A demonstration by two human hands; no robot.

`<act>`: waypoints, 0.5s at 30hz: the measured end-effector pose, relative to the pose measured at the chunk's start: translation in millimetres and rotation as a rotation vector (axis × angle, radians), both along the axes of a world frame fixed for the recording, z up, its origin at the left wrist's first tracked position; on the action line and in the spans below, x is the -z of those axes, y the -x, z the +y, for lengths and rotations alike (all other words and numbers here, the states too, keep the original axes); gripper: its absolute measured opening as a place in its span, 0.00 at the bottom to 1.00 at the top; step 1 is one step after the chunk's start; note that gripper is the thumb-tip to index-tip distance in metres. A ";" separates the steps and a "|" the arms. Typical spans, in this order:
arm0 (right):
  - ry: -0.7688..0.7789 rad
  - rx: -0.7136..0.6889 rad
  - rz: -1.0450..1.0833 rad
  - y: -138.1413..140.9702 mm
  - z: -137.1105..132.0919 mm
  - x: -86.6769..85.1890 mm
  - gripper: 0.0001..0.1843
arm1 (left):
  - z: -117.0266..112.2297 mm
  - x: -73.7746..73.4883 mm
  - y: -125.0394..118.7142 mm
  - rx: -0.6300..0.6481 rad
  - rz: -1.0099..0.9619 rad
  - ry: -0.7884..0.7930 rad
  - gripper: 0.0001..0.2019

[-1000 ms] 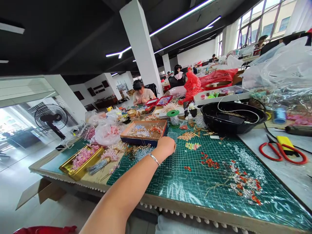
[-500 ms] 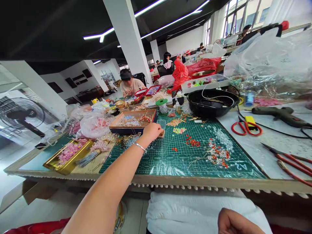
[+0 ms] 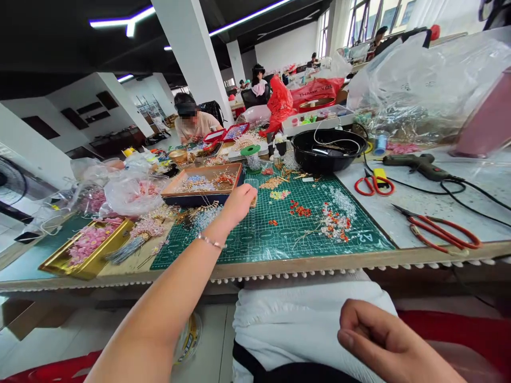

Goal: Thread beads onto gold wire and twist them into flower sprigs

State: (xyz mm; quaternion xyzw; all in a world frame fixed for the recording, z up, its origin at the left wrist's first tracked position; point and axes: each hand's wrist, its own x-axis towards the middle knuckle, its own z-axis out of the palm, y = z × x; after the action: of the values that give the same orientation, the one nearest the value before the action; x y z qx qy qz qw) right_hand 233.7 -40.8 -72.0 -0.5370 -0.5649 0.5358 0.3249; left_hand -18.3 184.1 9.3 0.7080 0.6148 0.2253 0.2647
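Observation:
My left hand [image 3: 240, 203] reaches over the green cutting mat [image 3: 255, 247], its fingers closed at a small clear plastic box [image 3: 254, 200] with brown bits in it. The fingertips are partly hidden, but they seem to grip the box's edge. Just left of the hand lies a pile of clear beads [image 3: 207, 218], and behind it stands a shallow box [image 3: 170, 190] of blue and red pieces. Above my lap, my right hand [image 3: 379, 340] is curled loosely into a fist, with nothing visible in it. Orange petals [image 3: 299, 208] lie on the mat to the right.
A gold tray [image 3: 90, 268] of pink flowers stands at the left. On the right are red-handled pliers [image 3: 443, 231], scissors [image 3: 374, 185], a glue gun [image 3: 419, 166] and its cable. A black basin [image 3: 329, 154] stands behind the mat. Across the table sits a person [image 3: 195, 125].
The view has shifted, so the table sits higher and further left in the picture. My right hand has come further into view. My left hand stays at the small box.

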 end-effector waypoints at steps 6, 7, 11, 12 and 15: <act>-0.467 0.128 -0.234 0.3 2.6 -57.2 0.13 | -144.0 20.9 -46.8 0.211 -0.788 0.480 0.14; -0.560 0.153 -0.259 3.3 2.1 -62.1 0.13 | -161.0 23.0 -51.8 0.180 -0.917 0.572 0.16; -0.765 0.118 -0.317 14.2 -1.0 -69.5 0.11 | -191.4 26.8 -59.3 0.065 -1.186 0.736 0.18; -0.783 0.096 -0.325 15.6 -1.4 -70.0 0.11 | -192.7 27.2 -58.9 0.051 -1.213 0.748 0.18; -0.811 0.056 -0.330 16.9 -0.4 -71.8 0.12 | -192.6 27.8 -57.1 0.043 -1.241 0.785 0.16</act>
State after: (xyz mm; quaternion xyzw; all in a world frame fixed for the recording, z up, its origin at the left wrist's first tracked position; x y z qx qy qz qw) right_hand 216.8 -41.2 -0.2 -0.4595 -0.7590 0.1687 0.4293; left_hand 38.9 -8.5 -18.5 0.3150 0.3732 0.3427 0.8026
